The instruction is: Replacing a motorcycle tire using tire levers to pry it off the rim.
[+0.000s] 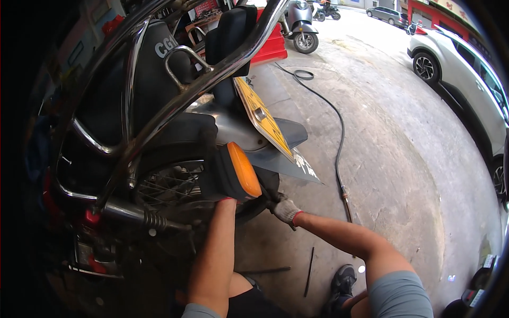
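Note:
I am crouched behind a motorcycle, facing its rear wheel [175,185]. My left hand [228,201] reaches up under the orange turn-signal lamp [241,169] and is mostly hidden behind it, so its grasp cannot be read. My right hand [285,209], in a grey work glove with a red cuff, is pressed against the rear tyre [265,185] just below the mudguard [286,153], fingers curled around something hidden by the tyre. A yellow number plate [263,123] hangs above both hands.
Chrome rack bars [201,79] and a rear shock spring [151,218] frame the wheel. A black hose [339,143] snakes across the concrete to the right. Thin black rods [309,270] lie by my shoe [342,281]. A white car [466,74] and a scooter [299,26] stand farther off.

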The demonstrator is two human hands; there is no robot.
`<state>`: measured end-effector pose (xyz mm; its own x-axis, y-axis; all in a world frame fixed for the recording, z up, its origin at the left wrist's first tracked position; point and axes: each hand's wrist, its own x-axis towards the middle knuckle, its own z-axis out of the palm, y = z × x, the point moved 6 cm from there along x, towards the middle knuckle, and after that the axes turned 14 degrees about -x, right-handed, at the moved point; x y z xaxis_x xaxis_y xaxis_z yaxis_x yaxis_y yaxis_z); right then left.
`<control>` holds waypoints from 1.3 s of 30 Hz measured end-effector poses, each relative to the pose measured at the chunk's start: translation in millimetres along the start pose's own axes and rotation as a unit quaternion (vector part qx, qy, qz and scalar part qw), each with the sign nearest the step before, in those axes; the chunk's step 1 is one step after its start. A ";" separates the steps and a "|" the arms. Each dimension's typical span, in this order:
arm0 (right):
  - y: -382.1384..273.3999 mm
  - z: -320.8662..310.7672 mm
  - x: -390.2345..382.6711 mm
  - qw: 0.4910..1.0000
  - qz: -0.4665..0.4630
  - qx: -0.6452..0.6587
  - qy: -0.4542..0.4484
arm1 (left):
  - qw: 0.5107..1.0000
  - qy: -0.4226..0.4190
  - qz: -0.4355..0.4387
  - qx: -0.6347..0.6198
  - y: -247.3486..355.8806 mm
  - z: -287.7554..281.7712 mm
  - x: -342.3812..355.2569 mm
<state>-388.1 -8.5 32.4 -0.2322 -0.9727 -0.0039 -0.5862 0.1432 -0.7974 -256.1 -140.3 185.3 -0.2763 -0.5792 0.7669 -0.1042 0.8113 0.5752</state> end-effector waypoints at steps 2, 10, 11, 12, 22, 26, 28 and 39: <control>-12.0 3.3 -2.0 0.999 0.021 -0.028 0.018 | 0.940 0.110 -0.216 -0.242 -17.2 -4.1 -0.9; -49.0 25.1 -15.2 0.964 0.126 0.234 -0.021 | 0.944 0.099 -0.192 -0.251 -16.5 -14.7 9.9; -46.6 38.4 -10.7 0.951 0.143 0.275 -0.008 | 0.952 0.109 -0.193 -0.211 -19.3 -20.5 12.9; -45.8 53.1 -7.5 0.951 0.142 0.274 -0.020 | 0.959 0.118 -0.195 -0.170 -21.9 -26.7 16.3; -50.3 99.8 11.3 0.809 0.233 0.535 0.078 | 0.914 0.226 -0.155 -0.299 22.7 -39.3 30.3; -74.4 100.6 6.3 0.774 0.228 0.583 0.096 | 0.942 0.188 -0.228 -0.157 -6.9 -53.0 20.6; -32.9 94.3 28.8 0.765 0.152 0.611 0.134 | 0.942 0.158 -0.194 -0.222 3.5 -24.0 28.9; -74.5 73.6 -14.6 0.722 0.172 0.670 0.029 | 0.951 0.132 -0.215 -0.179 -21.7 -19.3 19.6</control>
<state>-283.8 -18.4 47.4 -0.2405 -0.9070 -0.3458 0.7816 0.0302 -0.6230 -240.8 -170.7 193.3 -0.0273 -0.8892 0.4567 0.1912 0.4438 0.8755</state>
